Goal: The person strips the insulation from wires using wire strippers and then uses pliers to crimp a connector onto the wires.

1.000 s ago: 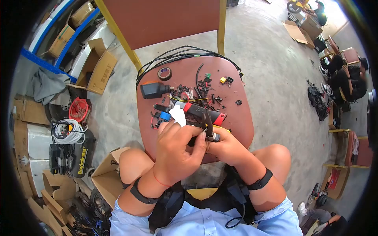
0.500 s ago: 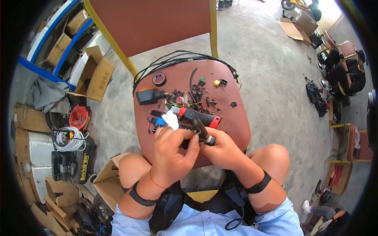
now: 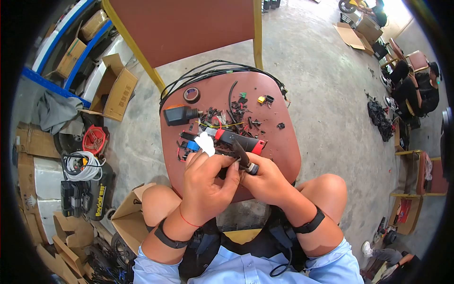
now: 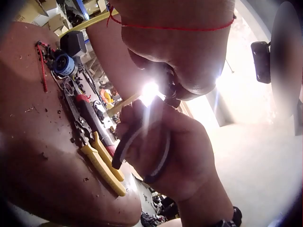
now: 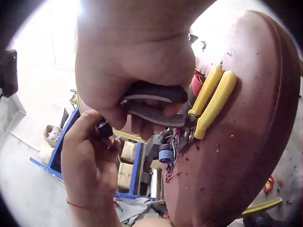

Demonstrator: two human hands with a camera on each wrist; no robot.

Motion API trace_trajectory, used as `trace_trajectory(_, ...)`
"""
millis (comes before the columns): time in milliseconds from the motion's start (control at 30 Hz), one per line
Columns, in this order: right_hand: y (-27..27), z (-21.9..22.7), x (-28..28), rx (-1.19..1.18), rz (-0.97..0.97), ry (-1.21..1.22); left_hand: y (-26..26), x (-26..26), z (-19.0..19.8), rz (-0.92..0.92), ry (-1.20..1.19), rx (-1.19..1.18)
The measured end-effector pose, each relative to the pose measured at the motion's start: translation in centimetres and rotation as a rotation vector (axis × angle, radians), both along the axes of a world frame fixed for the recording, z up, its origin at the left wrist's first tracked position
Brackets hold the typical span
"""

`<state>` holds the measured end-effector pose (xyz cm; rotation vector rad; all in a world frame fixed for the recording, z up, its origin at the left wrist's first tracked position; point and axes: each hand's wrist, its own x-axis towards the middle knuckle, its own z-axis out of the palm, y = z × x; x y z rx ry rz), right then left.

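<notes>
My right hand (image 3: pixel 267 180) grips dark-handled pliers (image 5: pixel 158 118), their two curved grips standing apart in the right wrist view. Close beside it, my left hand (image 3: pixel 208 182) pinches a small black part (image 5: pixel 104 128) between thumb and fingers. The hands meet over the near part of a reddish-brown chair seat (image 3: pixel 283 146). A white piece (image 3: pixel 205 143) shows just beyond the left fingers. Under the hands on the seat lie yellow-handled pliers (image 4: pixel 104 165) and a black and red cylindrical tool (image 3: pixel 241 142). The pliers' tips are hidden among the fingers.
Black scraps (image 3: pixel 239 111), a tape roll (image 3: pixel 191 95), a black boxy piece (image 3: pixel 179 116), a blue roll (image 3: pixel 193 146) and a yellow connector (image 3: pixel 261 99) lie on the seat. Black cables (image 3: pixel 203 68) loop around its back edge. Cardboard boxes (image 3: pixel 116 92) stand left; a seated person (image 3: pixel 425 90) is at right.
Over the first half second the view shifted and both hands drew slightly left and nearer; the dark prongs by the right hand look closer together. Since then almost nothing has moved.
</notes>
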<state>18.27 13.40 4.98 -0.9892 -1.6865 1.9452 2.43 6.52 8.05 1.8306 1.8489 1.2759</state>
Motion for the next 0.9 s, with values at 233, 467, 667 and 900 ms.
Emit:
trace_trajectory(233,0.2,-0.3,-0.1,0.175,-0.049,-0.113,-0.1,-0.1,0.2,-0.015,0.033,0.003)
trace_trajectory(467,-0.2,-1.4,-1.3,0.441,-0.206,-0.180,-0.3,0.3,-0.1,0.042,0.024,0.016)
trace_trajectory(667,0.0,-2.1,-1.6,0.880,-0.410,-0.254,-0.3,0.5,-0.1,0.044,0.037,0.059)
trace_trajectory(900,0.9,0.1,0.0,0.200,0.033,0.015,0.0,-1.5,0.0,-0.059,-0.113,-0.064)
